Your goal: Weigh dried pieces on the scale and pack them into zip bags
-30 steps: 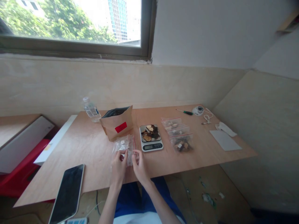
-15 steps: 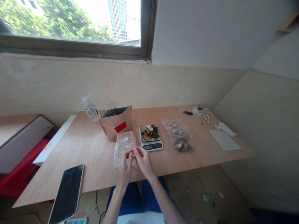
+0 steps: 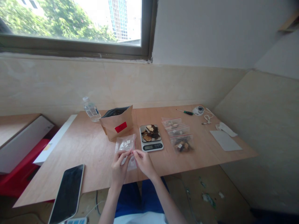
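A clear zip bag (image 3: 125, 143) with a reddish seal strip and a small white label is at the front middle of the table. My left hand (image 3: 120, 166) pinches the strip edge with thumb and forefinger. Fingertips of my right hand (image 3: 144, 163) close on the same edge, touching or almost touching the left ones. Just beyond, a white kitchen scale (image 3: 146, 147) carries a heap of dried brown and pale slices (image 3: 151, 133). Behind the bag stands an open brown paper pouch (image 3: 109, 127) with a red label.
Several filled zip bags (image 3: 182, 144) lie right of the scale. Farther right are a screwdriver (image 3: 188, 113), a white dome camera (image 3: 198, 110) and a white sheet (image 3: 225, 140). A water bottle (image 3: 92, 110) stands at back left; a tablet (image 3: 67, 193) is at the front left edge.
Both hands keep pinching the bag's seal edge. My left hand has shifted slightly left and turned, and the bag's top has dropped a little toward me.
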A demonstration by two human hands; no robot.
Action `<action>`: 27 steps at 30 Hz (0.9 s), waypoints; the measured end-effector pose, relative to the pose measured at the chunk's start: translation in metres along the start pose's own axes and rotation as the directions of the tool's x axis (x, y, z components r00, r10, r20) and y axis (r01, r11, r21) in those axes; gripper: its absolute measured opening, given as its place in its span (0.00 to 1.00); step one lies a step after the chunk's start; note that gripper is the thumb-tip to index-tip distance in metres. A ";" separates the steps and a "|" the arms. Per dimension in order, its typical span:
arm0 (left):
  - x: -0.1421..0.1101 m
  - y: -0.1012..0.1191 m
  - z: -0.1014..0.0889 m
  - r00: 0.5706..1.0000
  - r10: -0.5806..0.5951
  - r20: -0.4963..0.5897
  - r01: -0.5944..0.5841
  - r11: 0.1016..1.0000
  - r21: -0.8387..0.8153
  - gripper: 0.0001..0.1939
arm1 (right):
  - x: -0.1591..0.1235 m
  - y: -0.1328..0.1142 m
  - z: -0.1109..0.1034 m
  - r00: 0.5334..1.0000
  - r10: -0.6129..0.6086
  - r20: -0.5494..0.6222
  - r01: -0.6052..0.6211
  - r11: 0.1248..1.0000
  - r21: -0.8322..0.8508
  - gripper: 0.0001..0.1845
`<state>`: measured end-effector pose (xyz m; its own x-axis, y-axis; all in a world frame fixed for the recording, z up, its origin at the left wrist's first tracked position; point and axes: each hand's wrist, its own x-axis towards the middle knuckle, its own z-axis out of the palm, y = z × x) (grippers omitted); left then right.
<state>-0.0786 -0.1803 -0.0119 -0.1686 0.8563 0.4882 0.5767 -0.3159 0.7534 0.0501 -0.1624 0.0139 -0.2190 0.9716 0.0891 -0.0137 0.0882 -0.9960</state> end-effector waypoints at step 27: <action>0.017 0.021 -0.012 0.908 -0.104 -0.406 0.074 0.993 -0.091 0.06 | 0.042 0.060 -0.128 0.850 -0.295 -0.436 -0.126 0.690 -0.713 0.08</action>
<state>-0.0793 -0.1772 0.0175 -0.5382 0.6442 0.5435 0.4876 -0.2879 0.8242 0.1646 -0.0886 -0.0417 0.2429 0.8957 0.3726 0.7136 0.0952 -0.6940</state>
